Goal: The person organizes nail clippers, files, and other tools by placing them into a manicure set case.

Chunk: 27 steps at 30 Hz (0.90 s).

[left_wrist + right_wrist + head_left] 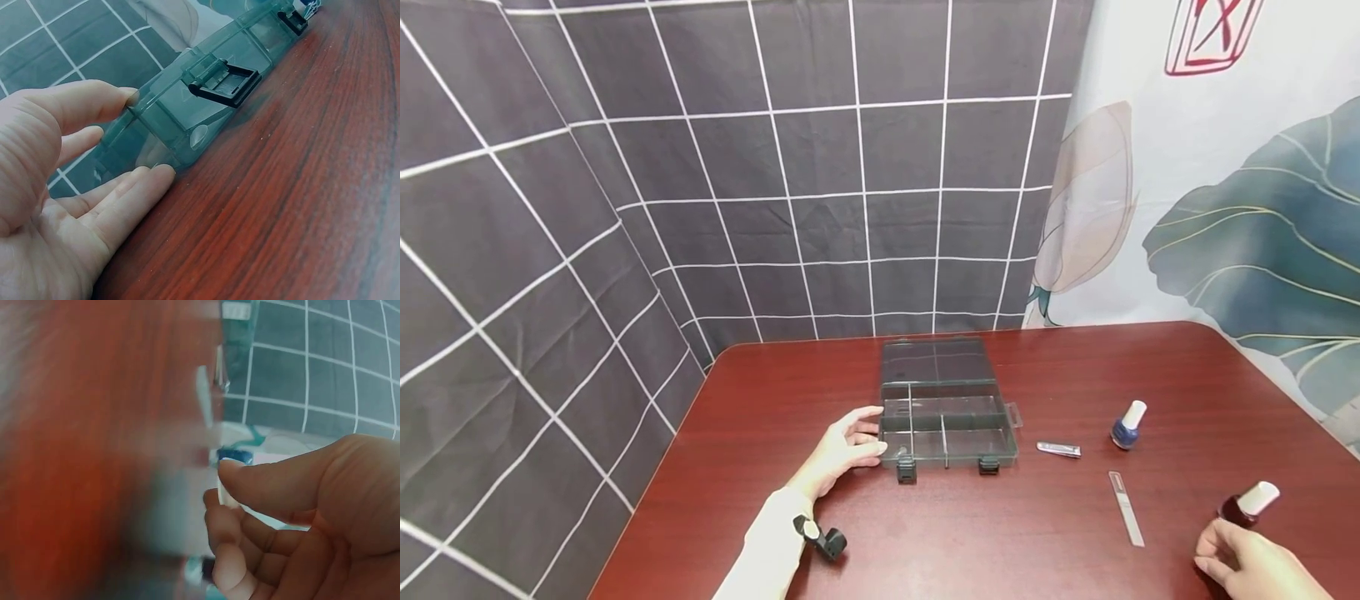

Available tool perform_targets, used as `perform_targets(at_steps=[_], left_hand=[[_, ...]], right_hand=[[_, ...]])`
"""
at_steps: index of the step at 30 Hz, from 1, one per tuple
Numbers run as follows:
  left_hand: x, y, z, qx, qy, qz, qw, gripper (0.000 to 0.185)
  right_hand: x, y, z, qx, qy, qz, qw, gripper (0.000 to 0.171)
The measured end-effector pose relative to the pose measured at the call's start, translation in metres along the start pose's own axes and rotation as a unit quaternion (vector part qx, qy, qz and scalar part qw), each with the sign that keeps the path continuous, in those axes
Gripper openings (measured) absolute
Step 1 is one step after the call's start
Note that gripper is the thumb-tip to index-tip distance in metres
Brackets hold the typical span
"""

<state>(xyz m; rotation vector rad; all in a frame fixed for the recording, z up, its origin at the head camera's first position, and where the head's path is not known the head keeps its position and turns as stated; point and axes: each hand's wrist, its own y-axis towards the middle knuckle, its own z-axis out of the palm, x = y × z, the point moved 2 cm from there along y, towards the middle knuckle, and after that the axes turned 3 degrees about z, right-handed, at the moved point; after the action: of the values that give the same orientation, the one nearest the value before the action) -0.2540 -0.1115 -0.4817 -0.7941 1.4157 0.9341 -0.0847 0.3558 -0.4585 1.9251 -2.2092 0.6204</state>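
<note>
A smoky clear plastic organizer box (pixel 947 417) lies open mid-table, its lid flat behind it and two black latches at the front. My left hand (pixel 874 432) rests at the box's left end. In the left wrist view, its thumb lies on the rim of the box (pixel 187 106) and its straight fingers (pixel 134 187) touch the lower corner. My right hand (pixel 1213 550) hovers at the front right with loosely curled fingers, holding nothing, just below a dark red nail polish bottle (pixel 1243 504). The right wrist view is blurred; my right hand (pixel 219 487) looks empty there.
On the red-brown table (pixel 790 400), right of the box, lie a metal nail clipper (pixel 1058 449), a blue nail polish bottle (pixel 1127 425) and a clear nail file (pixel 1126 508). Grid-pattern cloth hangs behind and to the left, a leaf-print cloth to the right.
</note>
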Motion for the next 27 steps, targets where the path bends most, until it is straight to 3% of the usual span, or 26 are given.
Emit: perform_targets(at_steps=[5,11,17,23,27], left_hand=[[0.0,0.001,0.0,0.002,0.009,0.0,1.0,0.064],[0.0,0.001,0.0,0.002,0.012,0.005,0.9999,0.063],[-0.001,-0.003,0.001,-0.005,0.007,-0.001,1.0,0.065],[0.002,0.0,0.002,-0.006,0.003,0.001,1.0,0.064],[0.002,0.002,-0.001,-0.005,0.007,0.002,1.0,0.064]], right_hand=[[0.029,0.002,-0.006,-0.068,0.014,-0.046,0.997,0.021],[0.073,0.005,-0.001,-0.178,0.041,-0.144,0.973,0.033],[0.109,0.016,0.004,-0.184,0.049,-0.195,0.962,0.035],[0.131,0.027,0.003,-0.231,0.077,-0.272,0.931,0.04],[0.147,0.035,0.003,-0.237,0.089,-0.293,0.922,0.041]])
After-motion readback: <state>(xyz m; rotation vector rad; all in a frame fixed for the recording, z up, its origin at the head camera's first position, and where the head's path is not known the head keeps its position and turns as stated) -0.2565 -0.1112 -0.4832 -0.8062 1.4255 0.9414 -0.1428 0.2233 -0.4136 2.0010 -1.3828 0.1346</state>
